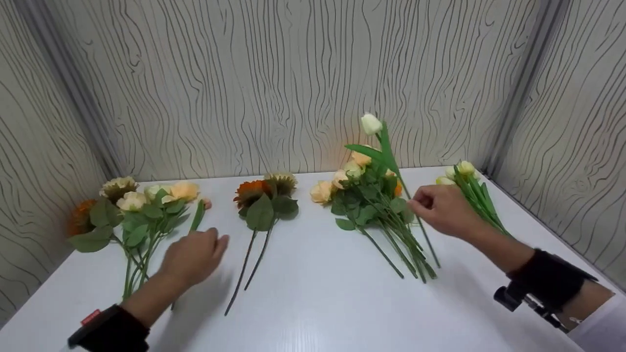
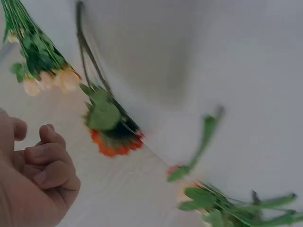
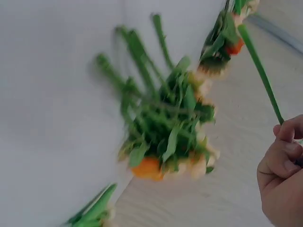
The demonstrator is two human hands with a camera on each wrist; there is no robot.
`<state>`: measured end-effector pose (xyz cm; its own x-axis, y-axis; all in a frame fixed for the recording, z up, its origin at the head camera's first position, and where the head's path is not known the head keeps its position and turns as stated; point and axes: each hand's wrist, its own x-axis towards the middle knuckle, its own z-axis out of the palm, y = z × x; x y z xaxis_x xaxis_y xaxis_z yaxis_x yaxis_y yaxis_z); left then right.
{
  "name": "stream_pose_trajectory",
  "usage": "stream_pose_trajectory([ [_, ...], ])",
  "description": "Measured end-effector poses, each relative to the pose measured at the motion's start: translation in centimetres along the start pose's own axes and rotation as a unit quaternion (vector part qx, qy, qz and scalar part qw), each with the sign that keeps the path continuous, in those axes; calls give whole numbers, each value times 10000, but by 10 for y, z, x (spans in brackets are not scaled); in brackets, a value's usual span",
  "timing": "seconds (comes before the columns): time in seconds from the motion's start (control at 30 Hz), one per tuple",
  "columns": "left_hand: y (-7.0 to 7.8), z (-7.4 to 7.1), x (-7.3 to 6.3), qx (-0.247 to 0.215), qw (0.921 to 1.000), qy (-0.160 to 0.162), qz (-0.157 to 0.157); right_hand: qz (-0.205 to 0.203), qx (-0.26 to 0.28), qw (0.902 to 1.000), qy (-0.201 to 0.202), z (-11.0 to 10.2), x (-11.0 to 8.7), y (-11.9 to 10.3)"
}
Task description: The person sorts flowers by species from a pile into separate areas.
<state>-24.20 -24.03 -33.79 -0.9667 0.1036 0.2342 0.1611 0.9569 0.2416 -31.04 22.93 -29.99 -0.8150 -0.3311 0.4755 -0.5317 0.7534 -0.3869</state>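
A white tulip (image 1: 371, 124) stands tilted above the table, its stem pinched by my right hand (image 1: 447, 210). The right wrist view shows those fingers (image 3: 286, 149) around the green stem (image 3: 260, 71). My left hand (image 1: 193, 256) hovers over the left side with its fingers loosely curled and nothing in them. Beneath it lies a flower with a pinkish bloom (image 1: 207, 202) and a long green leaf (image 1: 197, 216), partly hidden by the hand. A bunch of peach roses (image 1: 322, 192) with leafy stems lies just left of the right hand.
Two sunflower-like stems, one orange (image 1: 252, 189), lie mid-table. At the left is a mixed bunch with cream and peach blooms (image 1: 132, 201). Yellowish-white tulips (image 1: 467, 168) lie at the right. Patterned wall panels (image 1: 293, 88) enclose the white table (image 1: 313, 303).
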Motion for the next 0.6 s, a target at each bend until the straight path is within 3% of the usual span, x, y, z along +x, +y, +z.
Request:
stream_pose_trajectory([
  [0.13, -56, -8, 1, 560, 9937, -662, -713, 212, -1058, 9930, -474, -17, 0, 48],
  [0.27, -89, -7, 1, 725, 9793, -1501, -1148, 513, -1640, 9795, -1053, -22, -3, 90],
  [0.4, -95, -1, 3, 352, 9741, -1963, -1068, 566, -1975, 9696, -1331, -23, -11, 122],
  [0.5, -90, 3, 4, 17, 9742, -2062, -916, 781, -2091, 9622, -1562, -25, -16, 137],
  [0.6, -85, 6, 5, -75, 9755, -2055, -782, 1248, -2074, 9529, -1825, -28, -19, 146],
])
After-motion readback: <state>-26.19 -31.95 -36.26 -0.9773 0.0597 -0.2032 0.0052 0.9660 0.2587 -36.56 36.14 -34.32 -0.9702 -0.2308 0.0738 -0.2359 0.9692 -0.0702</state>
